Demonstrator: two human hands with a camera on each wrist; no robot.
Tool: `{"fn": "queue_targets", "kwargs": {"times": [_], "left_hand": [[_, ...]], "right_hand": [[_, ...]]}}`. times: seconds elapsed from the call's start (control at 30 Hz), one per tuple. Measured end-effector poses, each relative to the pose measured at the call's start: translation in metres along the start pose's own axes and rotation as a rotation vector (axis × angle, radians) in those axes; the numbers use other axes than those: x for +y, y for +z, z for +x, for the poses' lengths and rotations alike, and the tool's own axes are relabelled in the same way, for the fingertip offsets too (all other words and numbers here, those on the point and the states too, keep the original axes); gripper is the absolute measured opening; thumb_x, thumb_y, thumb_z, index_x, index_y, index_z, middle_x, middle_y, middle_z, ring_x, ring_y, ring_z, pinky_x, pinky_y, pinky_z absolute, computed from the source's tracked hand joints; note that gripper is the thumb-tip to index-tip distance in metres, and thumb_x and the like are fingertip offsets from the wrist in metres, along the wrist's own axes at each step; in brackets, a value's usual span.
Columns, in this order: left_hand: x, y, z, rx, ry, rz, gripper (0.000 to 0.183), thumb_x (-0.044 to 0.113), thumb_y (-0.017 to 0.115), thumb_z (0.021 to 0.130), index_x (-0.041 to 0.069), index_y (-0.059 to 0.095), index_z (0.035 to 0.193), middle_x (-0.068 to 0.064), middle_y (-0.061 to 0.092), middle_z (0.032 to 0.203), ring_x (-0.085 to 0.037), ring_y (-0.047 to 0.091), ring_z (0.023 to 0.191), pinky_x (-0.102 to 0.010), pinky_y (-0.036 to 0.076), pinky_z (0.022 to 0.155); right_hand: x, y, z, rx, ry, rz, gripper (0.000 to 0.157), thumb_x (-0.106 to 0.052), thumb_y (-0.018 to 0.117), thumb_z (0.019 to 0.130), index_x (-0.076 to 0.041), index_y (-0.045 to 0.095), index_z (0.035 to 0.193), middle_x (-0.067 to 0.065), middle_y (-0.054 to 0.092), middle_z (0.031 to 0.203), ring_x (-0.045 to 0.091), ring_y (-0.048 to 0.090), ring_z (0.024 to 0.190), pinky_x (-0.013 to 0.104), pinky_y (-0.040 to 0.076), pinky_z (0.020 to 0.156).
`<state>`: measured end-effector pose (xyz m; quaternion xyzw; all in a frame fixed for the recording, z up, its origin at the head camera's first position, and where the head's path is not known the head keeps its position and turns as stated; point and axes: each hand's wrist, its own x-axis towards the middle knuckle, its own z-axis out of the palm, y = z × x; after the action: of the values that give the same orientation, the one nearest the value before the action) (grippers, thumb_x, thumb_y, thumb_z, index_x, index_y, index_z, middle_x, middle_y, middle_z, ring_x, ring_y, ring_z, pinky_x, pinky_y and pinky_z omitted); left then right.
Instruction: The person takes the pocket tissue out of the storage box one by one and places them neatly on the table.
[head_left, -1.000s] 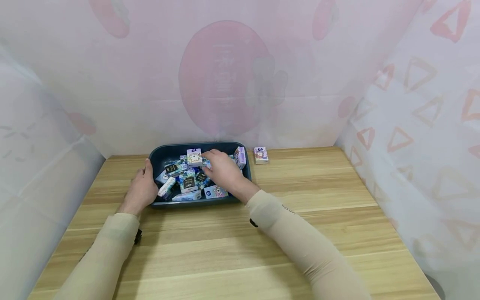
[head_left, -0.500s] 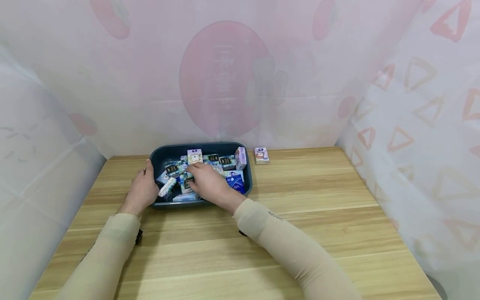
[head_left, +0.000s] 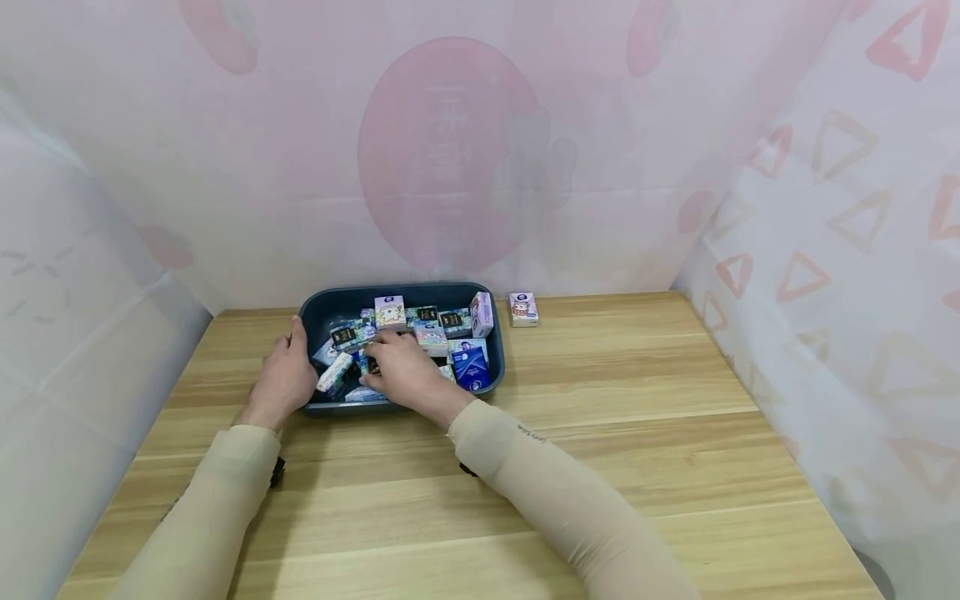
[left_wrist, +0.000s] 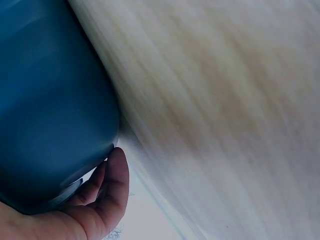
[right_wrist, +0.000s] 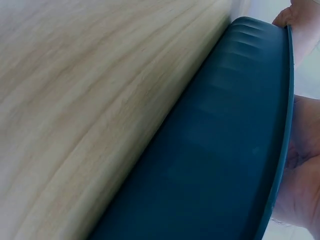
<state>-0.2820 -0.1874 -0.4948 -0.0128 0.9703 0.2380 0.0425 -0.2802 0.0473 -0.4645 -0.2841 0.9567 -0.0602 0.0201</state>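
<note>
A dark blue plastic basin (head_left: 330, 411) holds several small printed packs that look like pocket tissues. My left hand (head_left: 283, 375) grips its left end, thumb up at the rim; in the left wrist view the curled fingers (left_wrist: 117, 185) meet the basin's outer wall (left_wrist: 55, 100). Inside the basin, my right hand (head_left: 408, 375) reaches over the front wall, thumb and fingers around a flowered tissue pack with a black label (head_left: 372, 364), mostly covered by the hand. From the right wrist, the front wall (right_wrist: 210, 135) hides the fingertips, and part of the right hand (right_wrist: 305, 175) shows above it.
One purple-and-white tissue pack (head_left: 523, 309) lies on the wooden table (head_left: 600, 467) just right of the basin. Within the basin, a blue pack (head_left: 471, 369) and an upright purple pack (head_left: 482, 314) sit at the right end. Printed cloth walls (head_left: 600, 242) enclose the back and sides.
My right hand has moved left and toward the front of the basin, uncovering the blue pack and other packs on the right. The left hand keeps its hold on the basin.
</note>
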Motion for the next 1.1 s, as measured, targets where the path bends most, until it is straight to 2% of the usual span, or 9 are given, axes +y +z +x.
{"fn": "queue_targets", "kwargs": {"times": [0.07,0.23,0.4,0.57,0.73,0.97,1.1], "left_hand": [[-0.0002,-0.0001,0.0004,-0.001,-0.002,0.0,0.094,-0.004,0.045,0.11,-0.004,-0.014,0.184,-0.058,0.024,0.175,-0.058,0.06,0.119,-0.082,0.054,0.113],[-0.001,-0.0001,0.0009,-0.001,0.003,0.002,0.095,-0.004,0.044,0.11,-0.004,-0.014,0.184,-0.058,0.025,0.174,-0.054,0.06,0.111,-0.081,0.056,0.11],[-0.0008,0.0007,0.0019,0.01,0.004,0.01,0.093,-0.004,0.045,0.109,-0.005,-0.012,0.184,-0.058,0.027,0.172,-0.053,0.06,0.109,-0.081,0.057,0.109],[0.0,0.0019,0.0027,0.026,0.002,0.018,0.092,-0.004,0.046,0.109,-0.007,-0.008,0.184,-0.058,0.029,0.171,-0.055,0.062,0.113,-0.081,0.057,0.111],[-0.0002,0.0025,0.0019,0.037,0.014,0.034,0.091,-0.004,0.047,0.108,-0.01,-0.004,0.184,-0.058,0.033,0.168,-0.054,0.063,0.109,-0.08,0.059,0.107],[0.0013,0.0022,0.0008,0.032,0.0,0.018,0.093,-0.004,0.047,0.109,-0.006,-0.008,0.184,-0.057,0.03,0.171,-0.063,0.063,0.125,-0.082,0.056,0.113],[0.0009,0.002,0.0013,0.028,-0.006,0.017,0.093,-0.005,0.047,0.11,-0.005,-0.009,0.184,-0.057,0.03,0.172,-0.066,0.061,0.13,-0.083,0.054,0.117]], "right_hand": [[-0.0022,0.0,0.0009,-0.004,0.017,0.011,0.053,-0.052,0.072,0.117,-0.025,0.071,0.162,-0.004,0.068,0.165,0.015,0.06,0.157,0.037,0.047,0.138],[-0.0057,-0.0002,0.0026,0.004,0.052,0.036,0.051,-0.053,0.077,0.113,-0.024,0.075,0.156,-0.004,0.07,0.161,0.017,0.064,0.152,0.037,0.052,0.133],[-0.0063,0.0011,0.0041,0.012,0.073,0.061,0.048,-0.047,0.078,0.114,-0.024,0.074,0.156,-0.002,0.07,0.161,0.02,0.068,0.147,0.037,0.057,0.127],[-0.0068,0.0008,0.004,0.02,0.093,0.094,0.047,-0.039,0.077,0.114,-0.022,0.074,0.158,0.0,0.068,0.165,0.024,0.069,0.149,0.038,0.059,0.126],[-0.0065,-0.0007,0.0031,0.031,0.102,0.086,0.047,-0.035,0.078,0.112,-0.022,0.075,0.158,0.001,0.068,0.166,0.025,0.069,0.15,0.039,0.06,0.126],[-0.0026,-0.0029,0.0012,0.057,0.108,0.09,0.044,-0.027,0.078,0.109,-0.021,0.078,0.152,-0.002,0.069,0.166,0.021,0.067,0.153,0.036,0.056,0.131],[0.0003,-0.0059,-0.0021,0.084,0.1,0.111,0.037,-0.023,0.078,0.108,-0.018,0.083,0.144,-0.002,0.073,0.162,0.02,0.071,0.148,0.037,0.056,0.131]]}}
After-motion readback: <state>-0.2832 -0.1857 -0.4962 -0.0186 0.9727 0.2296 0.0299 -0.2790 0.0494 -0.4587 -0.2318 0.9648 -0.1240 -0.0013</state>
